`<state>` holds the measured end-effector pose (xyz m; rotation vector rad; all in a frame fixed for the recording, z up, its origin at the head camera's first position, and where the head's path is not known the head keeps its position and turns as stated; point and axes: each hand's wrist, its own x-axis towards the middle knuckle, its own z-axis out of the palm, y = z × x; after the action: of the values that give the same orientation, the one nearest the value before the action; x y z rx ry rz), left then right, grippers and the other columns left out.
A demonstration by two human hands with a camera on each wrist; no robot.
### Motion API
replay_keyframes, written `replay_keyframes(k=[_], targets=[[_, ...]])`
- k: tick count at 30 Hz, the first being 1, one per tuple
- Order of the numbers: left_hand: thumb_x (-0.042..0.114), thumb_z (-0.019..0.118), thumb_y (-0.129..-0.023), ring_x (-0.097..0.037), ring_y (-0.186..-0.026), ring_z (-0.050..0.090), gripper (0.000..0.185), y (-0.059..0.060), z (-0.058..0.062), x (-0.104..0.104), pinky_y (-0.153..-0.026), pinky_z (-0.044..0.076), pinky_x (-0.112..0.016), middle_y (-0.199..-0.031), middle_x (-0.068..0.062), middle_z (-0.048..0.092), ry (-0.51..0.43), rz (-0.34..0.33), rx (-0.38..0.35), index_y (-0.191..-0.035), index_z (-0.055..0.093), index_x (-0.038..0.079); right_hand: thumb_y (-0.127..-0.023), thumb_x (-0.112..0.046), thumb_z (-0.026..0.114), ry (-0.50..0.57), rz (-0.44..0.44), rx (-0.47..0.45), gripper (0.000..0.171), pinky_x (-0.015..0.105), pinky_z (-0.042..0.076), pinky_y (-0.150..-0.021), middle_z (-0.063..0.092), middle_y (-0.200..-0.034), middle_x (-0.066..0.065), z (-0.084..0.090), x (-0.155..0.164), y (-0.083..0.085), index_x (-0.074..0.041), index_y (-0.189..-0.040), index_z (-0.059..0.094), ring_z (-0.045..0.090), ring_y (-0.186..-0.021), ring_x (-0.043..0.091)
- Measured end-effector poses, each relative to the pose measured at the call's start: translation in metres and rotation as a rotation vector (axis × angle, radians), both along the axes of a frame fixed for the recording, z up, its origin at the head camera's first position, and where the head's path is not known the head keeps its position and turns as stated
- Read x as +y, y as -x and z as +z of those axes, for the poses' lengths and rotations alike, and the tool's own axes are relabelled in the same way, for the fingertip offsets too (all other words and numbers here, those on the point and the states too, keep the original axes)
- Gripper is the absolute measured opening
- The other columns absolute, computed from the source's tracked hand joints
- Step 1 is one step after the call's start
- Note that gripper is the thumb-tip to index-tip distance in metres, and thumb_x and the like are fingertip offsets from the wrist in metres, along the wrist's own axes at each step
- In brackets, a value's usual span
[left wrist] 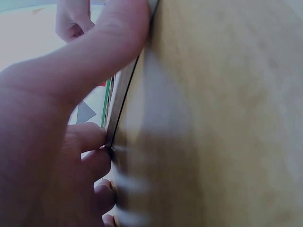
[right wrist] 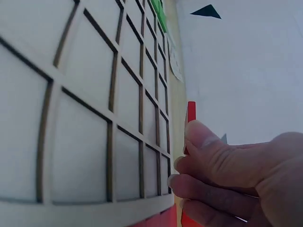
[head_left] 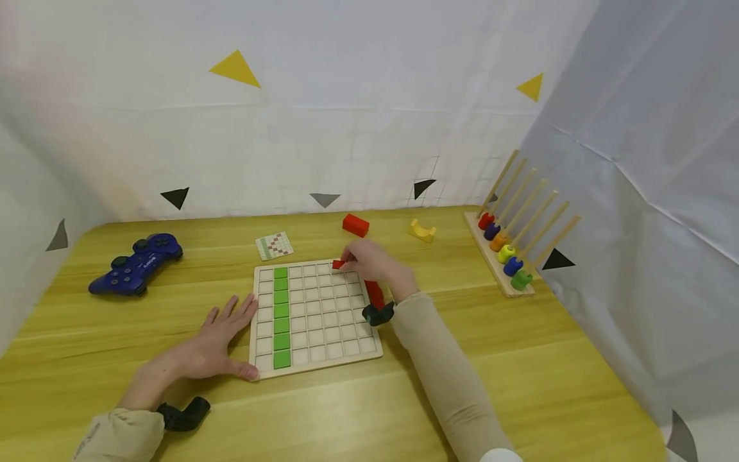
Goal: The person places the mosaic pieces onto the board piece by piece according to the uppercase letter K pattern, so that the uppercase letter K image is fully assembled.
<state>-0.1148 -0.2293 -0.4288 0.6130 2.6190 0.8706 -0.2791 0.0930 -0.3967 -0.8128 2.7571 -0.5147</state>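
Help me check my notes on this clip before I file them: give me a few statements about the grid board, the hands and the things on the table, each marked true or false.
1. The right hand pinches a red tile over the far edge of the grid board. True.
2. The left hand holds the blue game controller. False: it lies flat against the board's left edge, and the controller sits apart at the far left.
3. One column of the board is filled with green tiles. True.
4. The peg rack stands left of the board. False: it stands to the right.
5. A red block lies beyond the board. True.
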Motion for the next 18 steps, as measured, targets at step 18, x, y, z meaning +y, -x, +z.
replay_keyframes(k=[18], targets=[[0.063,0.081,-0.069,-0.048,-0.15,-0.011,0.129,0.0,0.001,0.0005,-0.116,-0.008,-0.068,-0.167,-0.021,0.0,0.014,0.004,-0.001,-0.16,0.011,0.003,-0.096,-0.013,0.068,-0.003,-0.004,0.034,0.019,0.034,0.052,-0.087,0.068,-0.103,0.007,-0.0099,-0.0095,-0.0017,-0.007,-0.114,0.068,0.061,-0.094,0.021]])
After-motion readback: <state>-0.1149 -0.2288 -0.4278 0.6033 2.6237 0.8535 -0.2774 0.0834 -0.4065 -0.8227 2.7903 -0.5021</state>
